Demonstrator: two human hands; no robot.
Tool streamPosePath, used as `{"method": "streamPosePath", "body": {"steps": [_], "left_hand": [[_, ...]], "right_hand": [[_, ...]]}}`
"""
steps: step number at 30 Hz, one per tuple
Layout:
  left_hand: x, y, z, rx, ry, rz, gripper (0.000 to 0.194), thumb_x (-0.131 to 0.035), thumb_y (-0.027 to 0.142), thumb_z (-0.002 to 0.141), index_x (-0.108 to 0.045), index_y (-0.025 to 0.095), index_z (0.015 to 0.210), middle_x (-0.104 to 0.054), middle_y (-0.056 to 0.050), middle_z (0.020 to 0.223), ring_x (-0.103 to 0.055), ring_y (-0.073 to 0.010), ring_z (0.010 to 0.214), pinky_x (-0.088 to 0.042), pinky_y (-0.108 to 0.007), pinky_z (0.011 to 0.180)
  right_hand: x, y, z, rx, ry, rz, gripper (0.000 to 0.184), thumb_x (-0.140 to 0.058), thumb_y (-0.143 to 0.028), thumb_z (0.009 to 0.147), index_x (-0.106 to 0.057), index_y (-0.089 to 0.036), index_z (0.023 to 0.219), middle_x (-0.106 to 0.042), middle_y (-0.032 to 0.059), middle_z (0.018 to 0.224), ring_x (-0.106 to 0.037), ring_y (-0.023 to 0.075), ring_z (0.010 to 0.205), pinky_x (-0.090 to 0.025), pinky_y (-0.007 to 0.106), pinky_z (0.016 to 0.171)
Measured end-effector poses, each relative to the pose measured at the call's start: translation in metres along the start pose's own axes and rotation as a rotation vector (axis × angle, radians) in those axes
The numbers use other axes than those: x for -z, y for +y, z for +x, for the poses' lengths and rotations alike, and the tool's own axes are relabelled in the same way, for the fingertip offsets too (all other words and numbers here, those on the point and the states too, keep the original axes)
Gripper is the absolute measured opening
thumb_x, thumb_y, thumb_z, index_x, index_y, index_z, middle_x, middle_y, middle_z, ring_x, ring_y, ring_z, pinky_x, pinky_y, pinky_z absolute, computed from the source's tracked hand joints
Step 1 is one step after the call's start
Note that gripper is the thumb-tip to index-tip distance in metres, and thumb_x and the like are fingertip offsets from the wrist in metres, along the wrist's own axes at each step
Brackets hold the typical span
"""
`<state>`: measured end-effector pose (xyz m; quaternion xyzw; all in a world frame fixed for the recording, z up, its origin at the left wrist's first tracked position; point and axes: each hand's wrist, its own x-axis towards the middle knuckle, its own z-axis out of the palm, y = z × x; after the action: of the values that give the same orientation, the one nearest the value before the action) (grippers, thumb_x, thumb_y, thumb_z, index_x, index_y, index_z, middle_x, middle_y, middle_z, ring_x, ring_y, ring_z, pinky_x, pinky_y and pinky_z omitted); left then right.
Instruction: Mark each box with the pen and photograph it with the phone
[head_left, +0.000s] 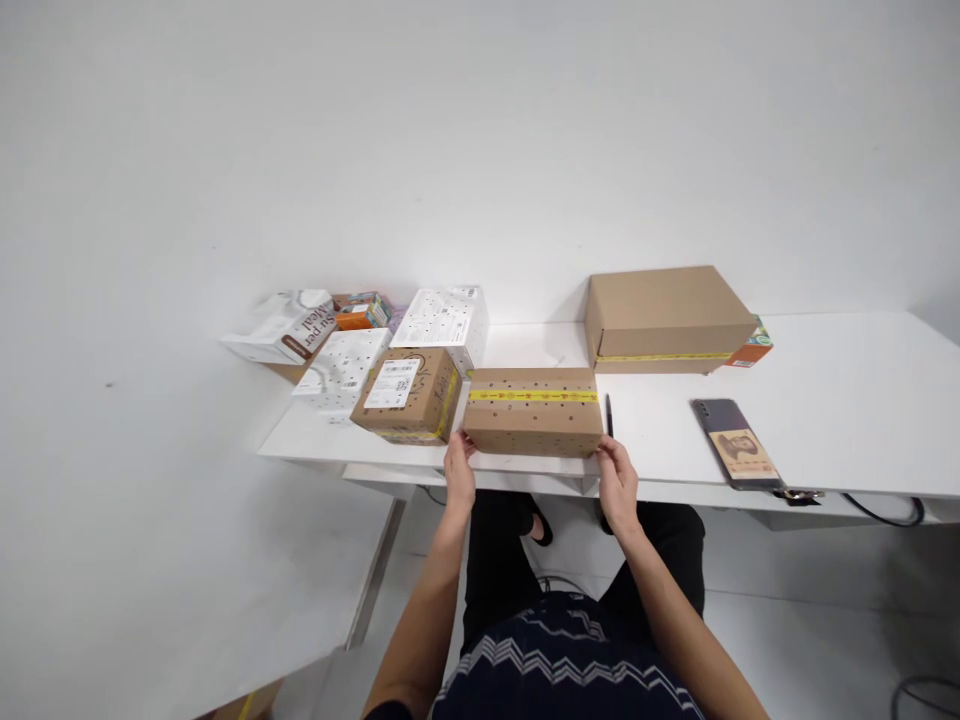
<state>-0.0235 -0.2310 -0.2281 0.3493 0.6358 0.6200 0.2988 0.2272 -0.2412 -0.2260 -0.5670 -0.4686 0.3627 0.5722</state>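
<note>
From the middle of the view, a cardboard box with a white label (409, 393) sits toward eight o'clock on the white desk (840, 400). A dotted white box (435, 318) stands between ten and eleven, another white box (341, 365) at nine. Farther out, toward ten, are a "Su·per Meal" box (289, 325) and a small orange box (362, 312). A large brown box (664, 310) lies between two and three, an orange-and-green carton (752, 345) partly hidden behind it. Toward four are a slim dark pen-like item (610, 415), a phone (739, 445) and a black cable (889, 518).
</note>
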Motion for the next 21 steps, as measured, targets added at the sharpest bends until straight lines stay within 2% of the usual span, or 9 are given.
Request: {"method": "streamPosePath", "body": {"steps": [3, 5, 8, 11, 15, 18, 21], "left_hand": [[0.003, 0.017, 0.007, 0.026, 0.036, 0.015, 0.072, -0.034, 0.073, 0.085, -0.067, 0.015, 0.112, -0.069, -0.011, 0.101, -0.063, -0.0180, 0.080, -0.049, -0.028, 0.063], [0.001, 0.030, 0.010, 0.016, 0.013, 0.023, 0.070, -0.035, 0.072, 0.086, -0.067, 0.017, 0.114, -0.069, -0.011, 0.108, -0.063, -0.0184, 0.083, -0.048, -0.028, 0.062], [-0.004, 0.042, 0.014, 0.002, -0.049, 0.008, 0.060, -0.044, 0.067, 0.085, -0.070, 0.018, 0.109, -0.069, -0.011, 0.111, -0.063, -0.0222, 0.097, -0.051, -0.031, 0.075], [-0.007, 0.042, 0.013, -0.073, -0.112, -0.025, 0.047, -0.057, 0.057, 0.083, -0.071, 0.018, 0.104, -0.068, -0.010, 0.113, -0.059, -0.0251, 0.111, -0.047, -0.037, 0.095], [-0.007, 0.027, 0.002, -0.123, -0.174, -0.096, 0.040, -0.062, 0.044, 0.079, -0.068, 0.020, 0.112, -0.065, -0.007, 0.122, -0.055, -0.0249, 0.120, -0.040, -0.036, 0.105], [-0.007, 0.013, -0.013, -0.083, -0.191, -0.059, 0.041, -0.060, 0.037, 0.077, -0.066, 0.020, 0.113, -0.067, -0.007, 0.116, -0.059, -0.0246, 0.113, -0.045, -0.036, 0.099], [-0.007, 0.003, -0.027, -0.055, -0.210, 0.024, 0.041, -0.060, 0.033, 0.073, -0.065, 0.018, 0.111, -0.069, -0.006, 0.105, -0.063, -0.0224, 0.099, -0.048, -0.035, 0.091]], "right_hand": [[0.001, -0.019, 0.005, 0.024, 0.073, -0.053, 0.038, -0.043, -0.047, 0.091, -0.063, -0.019, 0.108, -0.061, 0.0091, 0.106, -0.058, 0.0224, 0.100, -0.047, 0.042, 0.089], [0.000, -0.033, 0.011, 0.050, 0.076, -0.074, 0.044, -0.042, -0.051, 0.091, -0.063, -0.018, 0.112, -0.060, 0.0085, 0.103, -0.057, 0.0219, 0.096, -0.048, 0.040, 0.086], [-0.002, -0.051, 0.020, 0.088, 0.033, -0.122, 0.047, -0.046, -0.054, 0.089, -0.064, -0.019, 0.115, -0.058, 0.0070, 0.095, -0.056, 0.0208, 0.089, -0.049, 0.038, 0.080], [0.000, -0.058, 0.027, 0.124, -0.017, -0.160, 0.043, -0.050, -0.050, 0.089, -0.064, -0.022, 0.119, -0.055, 0.0053, 0.092, -0.055, 0.0196, 0.087, -0.050, 0.037, 0.078], [0.008, -0.043, 0.025, 0.212, -0.044, -0.175, 0.040, -0.049, -0.041, 0.091, -0.060, -0.025, 0.125, -0.057, 0.0076, 0.106, -0.056, 0.0199, 0.098, -0.049, 0.039, 0.089], [0.012, -0.022, 0.015, 0.163, -0.035, -0.212, 0.041, -0.049, -0.037, 0.090, -0.059, -0.024, 0.127, -0.060, 0.0096, 0.112, -0.058, 0.0207, 0.097, -0.051, 0.039, 0.084], [0.017, -0.003, 0.007, 0.116, -0.039, -0.295, 0.039, -0.046, -0.035, 0.089, -0.061, -0.020, 0.122, -0.065, 0.0114, 0.109, -0.060, 0.0229, 0.095, -0.052, 0.040, 0.082]]}}
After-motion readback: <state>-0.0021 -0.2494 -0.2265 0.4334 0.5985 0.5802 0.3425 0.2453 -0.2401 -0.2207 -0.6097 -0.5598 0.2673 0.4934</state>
